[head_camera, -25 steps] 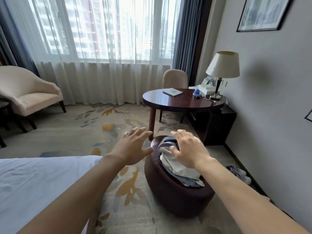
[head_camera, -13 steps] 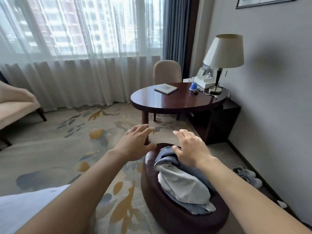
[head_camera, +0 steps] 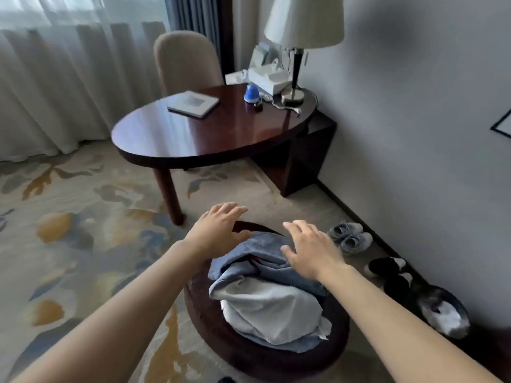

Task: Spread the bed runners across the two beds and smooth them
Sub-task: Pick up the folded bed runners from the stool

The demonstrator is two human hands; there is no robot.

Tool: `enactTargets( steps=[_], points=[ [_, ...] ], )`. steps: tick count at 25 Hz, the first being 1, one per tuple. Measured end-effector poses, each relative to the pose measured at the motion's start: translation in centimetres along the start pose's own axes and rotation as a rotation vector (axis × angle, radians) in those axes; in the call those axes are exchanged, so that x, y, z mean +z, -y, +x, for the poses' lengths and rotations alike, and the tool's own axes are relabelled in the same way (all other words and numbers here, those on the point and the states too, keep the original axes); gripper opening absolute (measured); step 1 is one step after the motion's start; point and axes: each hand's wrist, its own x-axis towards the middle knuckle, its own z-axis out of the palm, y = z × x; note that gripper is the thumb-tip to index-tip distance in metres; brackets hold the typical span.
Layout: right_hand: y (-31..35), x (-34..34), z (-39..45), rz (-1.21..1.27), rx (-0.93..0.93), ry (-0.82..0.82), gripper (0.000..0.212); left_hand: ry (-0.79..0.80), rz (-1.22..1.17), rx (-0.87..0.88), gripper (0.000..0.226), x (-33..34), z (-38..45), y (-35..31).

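A bundle of folded bed runners [head_camera: 265, 297], blue-grey on one side and pale on the other, lies heaped on a round dark brown ottoman [head_camera: 312, 357]. My left hand [head_camera: 218, 230] hovers over the far left edge of the bundle with fingers spread. Over the bundle's far right part is my right hand [head_camera: 309, 250], fingers apart, thumb near the blue cloth. Neither hand grips the cloth. No bed is in view.
A dark oval wooden table [head_camera: 210, 131] stands beyond the ottoman with a book [head_camera: 193, 103], a lamp [head_camera: 298, 45] and small items. A beige chair [head_camera: 185, 62] sits behind it. Shoes [head_camera: 348, 236] and slippers [head_camera: 439, 310] line the right wall. Patterned carpet [head_camera: 77, 244] lies to the left.
The view has tilted down and moved closer to the ottoman; the white bed corner has left the view. Both hands have stayed open over the bundle, with the right hand lifted off it.
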Motion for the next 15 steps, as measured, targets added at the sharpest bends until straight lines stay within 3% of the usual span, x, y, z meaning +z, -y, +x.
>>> enactTargets(
  steps=[6, 12, 15],
  points=[
    [-4.6, 7.3, 3.4, 0.064, 0.134, 0.141, 0.057, 0.218, -0.074, -0.064, 0.067, 8.5, 6.1, 3.2],
    [-7.8, 14.8, 5.9, 0.123, 0.198, 0.244, 0.055, 0.301, -0.085, -0.132, 0.067, 16.7, 9.4, 6.1],
    [-9.3, 18.9, 6.8, 0.145, 0.230, 0.280, 0.054, 0.302, -0.129, -0.203, 0.081, 20.7, 11.6, 8.0]
  ],
)
